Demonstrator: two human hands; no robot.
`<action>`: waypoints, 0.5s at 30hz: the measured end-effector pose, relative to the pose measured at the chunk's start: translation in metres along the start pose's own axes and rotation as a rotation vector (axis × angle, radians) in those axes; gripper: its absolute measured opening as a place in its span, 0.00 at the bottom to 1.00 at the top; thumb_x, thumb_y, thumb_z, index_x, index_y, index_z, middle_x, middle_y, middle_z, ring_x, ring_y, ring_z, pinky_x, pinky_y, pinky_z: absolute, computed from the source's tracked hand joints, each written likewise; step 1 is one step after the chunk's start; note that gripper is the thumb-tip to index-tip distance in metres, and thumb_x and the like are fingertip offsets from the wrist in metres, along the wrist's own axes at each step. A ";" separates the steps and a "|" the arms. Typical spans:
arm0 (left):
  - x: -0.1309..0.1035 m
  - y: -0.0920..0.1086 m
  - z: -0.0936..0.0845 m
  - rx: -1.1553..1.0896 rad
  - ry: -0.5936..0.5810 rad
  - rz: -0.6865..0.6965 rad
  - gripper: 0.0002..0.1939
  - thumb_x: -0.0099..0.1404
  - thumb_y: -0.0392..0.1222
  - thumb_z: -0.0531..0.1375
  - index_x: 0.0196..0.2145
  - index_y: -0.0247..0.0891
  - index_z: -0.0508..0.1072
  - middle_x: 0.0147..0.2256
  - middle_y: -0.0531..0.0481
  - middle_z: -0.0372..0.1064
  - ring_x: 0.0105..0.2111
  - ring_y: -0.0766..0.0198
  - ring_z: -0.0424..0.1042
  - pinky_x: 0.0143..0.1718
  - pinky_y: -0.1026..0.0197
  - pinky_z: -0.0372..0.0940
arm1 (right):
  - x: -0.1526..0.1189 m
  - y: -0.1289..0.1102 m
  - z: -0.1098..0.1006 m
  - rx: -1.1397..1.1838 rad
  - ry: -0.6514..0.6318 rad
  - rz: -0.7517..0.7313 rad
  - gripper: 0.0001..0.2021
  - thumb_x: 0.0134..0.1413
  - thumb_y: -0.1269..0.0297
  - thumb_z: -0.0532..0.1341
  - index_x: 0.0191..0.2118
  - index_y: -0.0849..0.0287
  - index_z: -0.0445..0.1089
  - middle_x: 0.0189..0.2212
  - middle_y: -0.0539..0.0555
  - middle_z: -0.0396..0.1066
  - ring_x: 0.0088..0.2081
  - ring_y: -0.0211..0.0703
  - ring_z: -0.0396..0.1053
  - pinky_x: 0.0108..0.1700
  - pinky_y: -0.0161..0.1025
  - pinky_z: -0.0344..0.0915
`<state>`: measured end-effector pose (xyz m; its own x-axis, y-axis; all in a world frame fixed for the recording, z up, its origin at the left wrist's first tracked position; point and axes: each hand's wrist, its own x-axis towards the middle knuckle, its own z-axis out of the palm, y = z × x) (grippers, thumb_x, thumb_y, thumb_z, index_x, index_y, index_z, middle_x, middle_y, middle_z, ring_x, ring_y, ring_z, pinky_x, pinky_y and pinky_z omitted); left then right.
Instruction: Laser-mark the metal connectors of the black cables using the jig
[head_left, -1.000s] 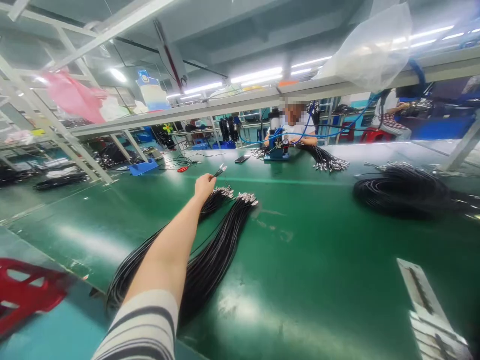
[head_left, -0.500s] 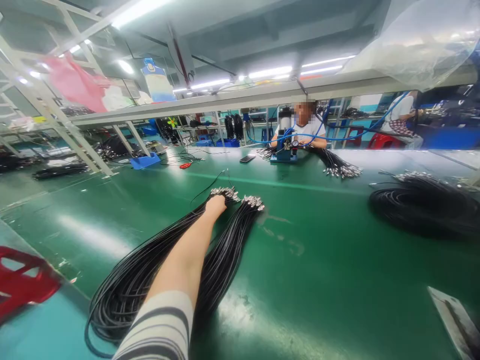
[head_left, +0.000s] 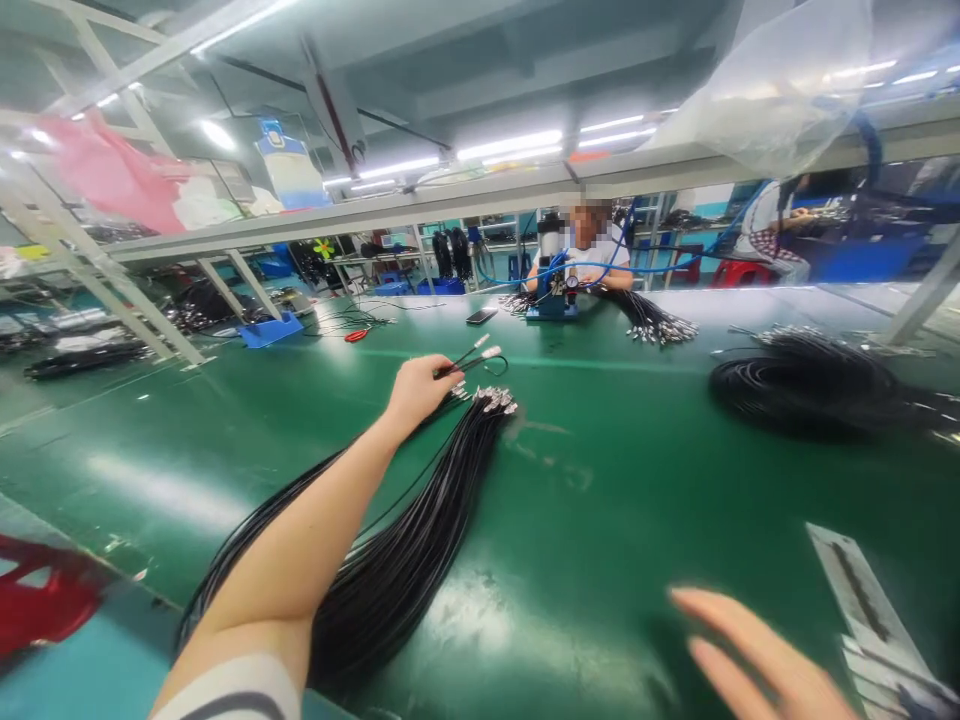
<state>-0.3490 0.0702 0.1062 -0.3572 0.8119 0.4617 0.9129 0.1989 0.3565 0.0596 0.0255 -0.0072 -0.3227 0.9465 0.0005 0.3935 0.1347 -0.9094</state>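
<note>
Left hand (head_left: 421, 386) is over the glossy green table (head_left: 600, 480), inward from its near edge, fingertips pinching at least two thin, rubbery-looking black cables (head_left: 469, 363); their pale, stubby connectors poke out toward the far edge. Right below, partly hidden by the forearm, one smooth cable bundle (head_left: 251, 530) sweeps back to the near edge. Just beside it, a thicker curved bundle (head_left: 420, 530) lies flat, shiny metallic ends clustered mid-table. Right hand (head_left: 750, 650), blurry, is over the near right part, fingers straight, apart, released, near a flat slotted metal plate (head_left: 831, 548). Round coil of black cable (head_left: 795, 390) toward the right edge; boxy blue machine (head_left: 553, 305) and flat dark phone (head_left: 481, 316) by the far edge.
</note>
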 end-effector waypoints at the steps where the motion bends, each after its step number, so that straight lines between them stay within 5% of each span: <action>1: -0.007 0.009 0.001 -0.042 -0.036 0.042 0.12 0.57 0.47 0.57 0.31 0.37 0.74 0.30 0.51 0.72 0.31 0.63 0.68 0.32 0.65 0.59 | 0.007 -0.014 0.020 0.120 -0.150 0.034 0.16 0.43 0.51 0.65 0.38 0.51 0.73 0.44 0.54 0.70 0.48 0.52 0.64 0.54 0.47 0.59; 3: -0.025 0.023 0.004 -0.072 -0.120 0.113 0.09 0.56 0.44 0.58 0.29 0.37 0.74 0.29 0.51 0.71 0.30 0.63 0.68 0.32 0.64 0.58 | 0.028 -0.045 0.063 0.488 -0.370 0.154 0.17 0.47 0.53 0.62 0.42 0.54 0.71 0.42 0.56 0.72 0.45 0.50 0.67 0.52 0.47 0.60; 8: -0.089 0.035 0.014 -0.148 -0.266 0.283 0.06 0.59 0.41 0.57 0.28 0.40 0.73 0.29 0.51 0.68 0.31 0.64 0.67 0.33 0.63 0.60 | 0.081 -0.096 0.137 1.306 -0.436 0.376 0.09 0.49 0.62 0.61 0.38 0.58 0.67 0.32 0.52 0.73 0.35 0.41 0.71 0.40 0.39 0.65; 12: -0.120 0.034 0.010 -0.237 -0.406 0.400 0.06 0.58 0.42 0.59 0.35 0.42 0.73 0.31 0.50 0.67 0.31 0.65 0.67 0.31 0.65 0.60 | 0.091 -0.091 0.135 1.417 -0.397 0.451 0.09 0.54 0.63 0.57 0.26 0.61 0.65 0.29 0.55 0.73 0.31 0.41 0.72 0.35 0.37 0.66; 15: -0.102 0.020 -0.003 -0.267 -0.338 0.362 0.08 0.58 0.46 0.59 0.33 0.41 0.73 0.30 0.51 0.68 0.31 0.65 0.67 0.33 0.64 0.61 | 0.088 -0.066 0.099 1.342 -0.199 0.458 0.13 0.56 0.62 0.56 0.22 0.59 0.61 0.27 0.55 0.72 0.29 0.40 0.71 0.36 0.39 0.68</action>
<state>-0.2949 -0.0104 0.0685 0.0928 0.9418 0.3230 0.8681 -0.2354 0.4371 -0.0798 0.0711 0.0119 -0.5490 0.7589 -0.3504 -0.5664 -0.6460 -0.5117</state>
